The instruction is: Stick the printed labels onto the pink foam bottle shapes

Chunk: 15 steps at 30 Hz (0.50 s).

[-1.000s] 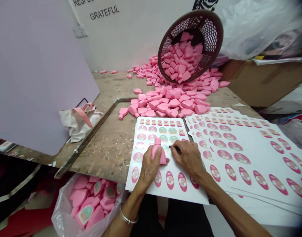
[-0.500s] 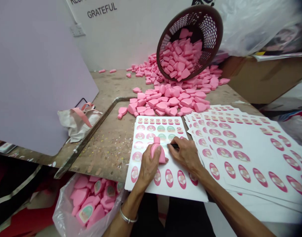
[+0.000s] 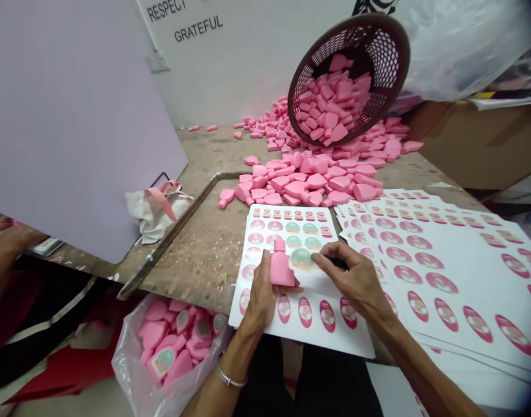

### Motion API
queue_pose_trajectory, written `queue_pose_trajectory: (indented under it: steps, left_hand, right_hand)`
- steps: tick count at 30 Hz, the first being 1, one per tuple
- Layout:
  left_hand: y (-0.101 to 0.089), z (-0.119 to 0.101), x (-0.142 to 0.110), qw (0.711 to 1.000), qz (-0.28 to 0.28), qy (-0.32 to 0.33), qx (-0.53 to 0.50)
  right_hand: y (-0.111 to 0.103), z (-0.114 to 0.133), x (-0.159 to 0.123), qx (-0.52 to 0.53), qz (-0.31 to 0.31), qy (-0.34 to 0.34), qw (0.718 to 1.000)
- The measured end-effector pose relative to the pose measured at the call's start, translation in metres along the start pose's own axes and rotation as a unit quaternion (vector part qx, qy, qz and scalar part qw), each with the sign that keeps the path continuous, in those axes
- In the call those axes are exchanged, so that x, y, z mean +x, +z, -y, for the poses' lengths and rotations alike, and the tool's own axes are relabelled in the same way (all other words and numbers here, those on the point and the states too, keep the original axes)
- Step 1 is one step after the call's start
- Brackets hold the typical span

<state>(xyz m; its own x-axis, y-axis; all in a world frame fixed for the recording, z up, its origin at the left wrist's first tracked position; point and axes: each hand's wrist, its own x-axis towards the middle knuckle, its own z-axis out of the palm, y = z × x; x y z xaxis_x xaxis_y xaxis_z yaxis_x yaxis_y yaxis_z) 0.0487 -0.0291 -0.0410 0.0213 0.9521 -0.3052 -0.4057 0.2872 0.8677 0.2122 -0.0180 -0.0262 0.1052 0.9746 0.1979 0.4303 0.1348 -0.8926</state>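
Your left hand (image 3: 261, 295) grips a pink sponge (image 3: 280, 267); your right hand (image 3: 356, 279), grip unclear, is beside a round sticker (image 3: 301, 259). The bagged sponges (image 3: 178, 347) bear labels; the far heap (image 3: 317, 182) shows none.

Narrow gap between the left hand (image 3: 261, 295) and right hand (image 3: 356, 284), above a sticker sheet (image 3: 300, 330). Forward passage blocked by a heap of pink foam pieces (image 3: 309, 179), with a tilted plastic basket (image 3: 404, 52) above it. Room for a hand along the worn tabletop (image 3: 196, 272) left of the sheet, up to a metal strip (image 3: 182, 226) and a lilac board (image 3: 74, 116). Below the edge, a plastic bag (image 3: 130, 359) bulging with foam pieces in the way.
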Motion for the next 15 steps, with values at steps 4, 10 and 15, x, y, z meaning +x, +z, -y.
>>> queue_pose_trajectory:
  steps: [4, 10, 15]
  left_hand:
    - [0.006, -0.006, -0.012, 0.997, -0.002, -0.054, -0.063]
    - [0.008, -0.016, -0.021, 0.996, 0.028, -0.026, -0.076]
    - [0.008, -0.016, -0.025, 0.996, 0.046, -0.019, -0.080]
  right_hand:
    - [0.006, 0.015, -0.013, 0.008, 0.040, -0.006, 0.999]
    - [0.012, 0.027, -0.019, 0.008, 0.049, -0.045, 0.998]
    - [0.011, 0.032, -0.021, -0.014, 0.048, -0.073, 0.996]
